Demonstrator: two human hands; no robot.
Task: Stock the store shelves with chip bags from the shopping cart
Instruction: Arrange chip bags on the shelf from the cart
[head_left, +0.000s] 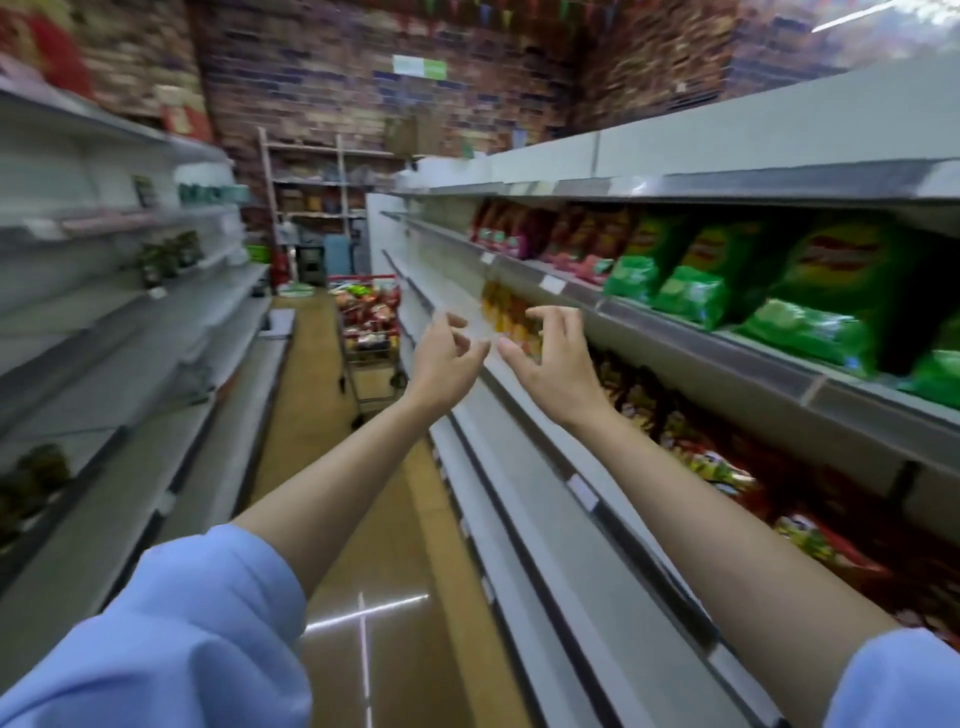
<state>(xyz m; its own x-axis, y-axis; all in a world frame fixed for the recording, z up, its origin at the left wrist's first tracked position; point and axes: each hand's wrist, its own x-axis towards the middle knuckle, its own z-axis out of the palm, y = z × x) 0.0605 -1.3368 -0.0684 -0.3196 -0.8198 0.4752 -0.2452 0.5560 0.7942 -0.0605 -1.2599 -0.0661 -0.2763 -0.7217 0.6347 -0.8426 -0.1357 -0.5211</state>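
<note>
My left hand and right hand reach out empty, each grip loosely wide, since the chip bags I need sit in the shopping cart down the aisle, beside the shelves

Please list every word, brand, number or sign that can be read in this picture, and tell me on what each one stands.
No text can be read; the picture is blurred by motion.
Green chip bags: a red and yellow logo, letters blurred.
Red chip bags: print blurred.
Green and white sign on the brick wall: words too small.
White price tags on the shelf edge: too small.
Bags in the shopping cart: print too small.
</note>
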